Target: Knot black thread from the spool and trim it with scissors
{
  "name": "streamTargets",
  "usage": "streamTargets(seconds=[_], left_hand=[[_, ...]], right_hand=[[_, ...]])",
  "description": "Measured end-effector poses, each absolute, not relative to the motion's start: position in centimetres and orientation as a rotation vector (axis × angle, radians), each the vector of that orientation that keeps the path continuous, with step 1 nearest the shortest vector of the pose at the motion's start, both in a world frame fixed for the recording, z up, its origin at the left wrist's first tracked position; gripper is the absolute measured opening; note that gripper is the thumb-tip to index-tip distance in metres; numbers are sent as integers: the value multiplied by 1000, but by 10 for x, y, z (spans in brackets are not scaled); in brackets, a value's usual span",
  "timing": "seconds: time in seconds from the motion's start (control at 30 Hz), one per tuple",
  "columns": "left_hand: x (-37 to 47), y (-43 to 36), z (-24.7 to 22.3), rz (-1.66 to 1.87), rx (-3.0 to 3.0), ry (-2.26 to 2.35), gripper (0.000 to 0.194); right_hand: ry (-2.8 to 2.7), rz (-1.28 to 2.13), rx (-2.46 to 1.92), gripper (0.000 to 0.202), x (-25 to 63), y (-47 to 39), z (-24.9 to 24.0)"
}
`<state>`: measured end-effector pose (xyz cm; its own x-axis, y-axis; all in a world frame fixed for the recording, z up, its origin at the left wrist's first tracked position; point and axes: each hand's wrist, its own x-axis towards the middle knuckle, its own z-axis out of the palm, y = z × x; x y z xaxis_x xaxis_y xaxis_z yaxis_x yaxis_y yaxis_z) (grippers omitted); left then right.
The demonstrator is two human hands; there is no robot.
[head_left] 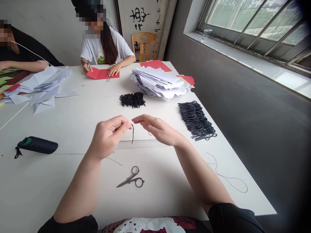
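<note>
My left hand (110,134) pinches a short black cord (132,134) between thumb and fingertips, and its end dangles over the table. Close beside it, my right hand (157,127) has its fingers stretched out flat, tips near the cord; whether they touch it I cannot tell. Beneath the hands a clear ruler (139,142) lies on the white table. Nearer to me rests a pair of metal scissors (131,179), blades slightly apart and pointing left. A thin dark thread (70,153) runs from a black spool-like roll (40,145) on the left.
Black looped cords lie in a small bunch (132,100) and a larger row (196,119). Loose thread (233,178) curls at right. A stack of white papers (160,81) stands behind. Across the table, a person (107,45) handles a red folded card (103,73); another sits far left.
</note>
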<state>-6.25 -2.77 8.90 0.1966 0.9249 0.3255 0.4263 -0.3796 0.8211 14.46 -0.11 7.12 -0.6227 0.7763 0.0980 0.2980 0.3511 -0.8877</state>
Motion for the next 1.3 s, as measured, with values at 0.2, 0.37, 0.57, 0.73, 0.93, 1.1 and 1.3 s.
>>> streamTargets(seconds=[0.2,0.37,0.57,0.73,0.93,1.1,1.3], left_hand=[[-42,-30,79,878,1926,1268,26],[-45,-25,77,807,1845,1185,28],[-61,-15,76,770,1598,1024,31],[-67,-12,76,857,1562,961,35],[-92,10,62,210,1613,787,37],[-97,24,45,31,1838,786,63],[-32,10,16,747,1400,386,56]], right_hand=[[-1931,1320,-938,39,123,-14,78],[-1962,1333,-1099,45,121,-12,69],[-1879,1531,-956,44,145,-6,82],[-1562,1536,-766,37,172,-7,94],[-1218,1450,-689,33,182,-13,103],[-1172,1717,-513,35,163,-18,99],[-1024,1961,-487,31,142,-12,86]])
